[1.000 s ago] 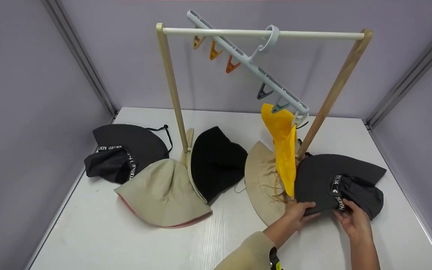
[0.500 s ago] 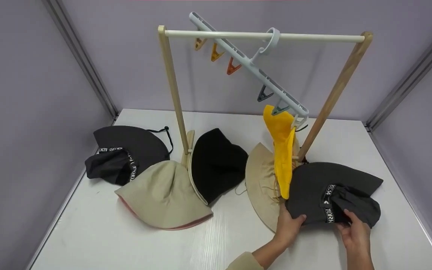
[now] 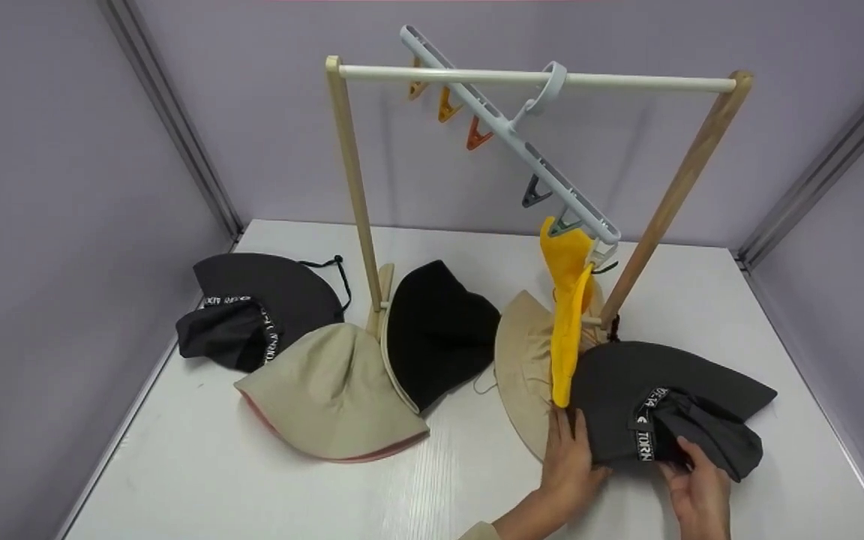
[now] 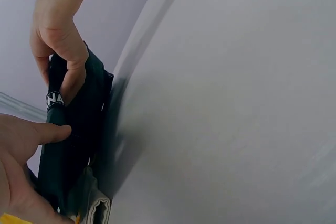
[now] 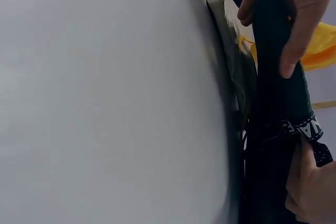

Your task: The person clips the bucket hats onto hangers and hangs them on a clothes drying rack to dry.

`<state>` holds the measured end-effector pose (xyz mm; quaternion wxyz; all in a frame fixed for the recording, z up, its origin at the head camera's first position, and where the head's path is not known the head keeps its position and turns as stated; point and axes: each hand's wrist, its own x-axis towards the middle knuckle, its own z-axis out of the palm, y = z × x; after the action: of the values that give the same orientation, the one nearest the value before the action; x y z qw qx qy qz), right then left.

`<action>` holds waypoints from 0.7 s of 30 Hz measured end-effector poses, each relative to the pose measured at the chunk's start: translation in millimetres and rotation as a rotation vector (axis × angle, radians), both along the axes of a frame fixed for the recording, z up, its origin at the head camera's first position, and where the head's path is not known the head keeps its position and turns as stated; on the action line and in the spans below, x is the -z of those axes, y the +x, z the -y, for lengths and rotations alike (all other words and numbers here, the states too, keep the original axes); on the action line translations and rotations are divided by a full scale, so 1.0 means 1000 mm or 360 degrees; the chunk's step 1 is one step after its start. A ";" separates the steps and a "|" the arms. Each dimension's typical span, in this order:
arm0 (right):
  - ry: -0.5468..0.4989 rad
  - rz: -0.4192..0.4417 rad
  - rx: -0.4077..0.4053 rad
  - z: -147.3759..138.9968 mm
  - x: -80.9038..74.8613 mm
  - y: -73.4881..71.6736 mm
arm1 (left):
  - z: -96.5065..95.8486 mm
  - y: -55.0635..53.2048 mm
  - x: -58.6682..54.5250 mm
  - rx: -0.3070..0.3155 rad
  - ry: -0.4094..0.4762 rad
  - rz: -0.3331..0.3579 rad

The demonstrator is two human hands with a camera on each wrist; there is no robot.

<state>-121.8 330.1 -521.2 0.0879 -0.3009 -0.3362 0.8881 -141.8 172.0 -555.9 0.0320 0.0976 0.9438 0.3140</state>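
Observation:
A dark grey sun hat (image 3: 627, 375) with a white-lettered band lies at the right of the table, folded flat. My left hand (image 3: 568, 457) grips its wide brim at the left end, thumb on one face and fingers on the other in the right wrist view. With thumb and fingers, my right hand (image 3: 698, 487) pinches the hat near the lettered band (image 5: 310, 127). Beside my left fingers hangs a yellow hat (image 3: 568, 315), clipped to the pale hanger (image 3: 511, 135). A beige hat (image 3: 522, 367) with a gathered crown lies under it, partly hidden.
The hanger hooks over the white rail (image 3: 627, 81) of a wooden rack, with several coloured clips such as an orange clip (image 3: 478, 135). A black hat (image 3: 439, 337), a khaki hat (image 3: 334, 390) and another dark grey hat (image 3: 274, 285) lie left.
Both hands have drawn the dark grey hat a little toward the front. My left fingers have straightened up along the brim's left end. The camera view has shifted slightly.

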 end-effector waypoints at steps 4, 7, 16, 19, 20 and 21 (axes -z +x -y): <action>-0.0009 0.0001 -0.0040 0.013 -0.004 0.007 | 0.004 0.001 -0.003 0.0102 -0.0536 -0.0244; 0.0012 0.0005 -0.0081 0.026 -0.007 0.010 | 0.009 0.001 -0.008 0.0192 -0.0703 -0.0411; 0.0028 -0.0242 -0.0278 0.053 -0.016 0.015 | 0.024 -0.008 -0.002 0.0272 -0.0303 -0.0954; 0.0024 -0.0316 -0.0337 0.054 -0.015 0.017 | 0.027 -0.009 0.000 0.0318 -0.0188 -0.0992; 0.0050 -0.0305 -0.0368 0.053 -0.013 0.017 | 0.027 -0.009 0.000 0.0336 -0.0180 -0.0972; 0.0080 -0.0306 -0.0403 0.052 -0.010 0.016 | 0.027 -0.008 -0.001 0.0352 -0.0170 -0.0951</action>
<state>-105.7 278.0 -510.8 0.0145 -0.1674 -0.3837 0.9080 -150.3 144.7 -555.2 -0.2074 0.2857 0.9103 0.2161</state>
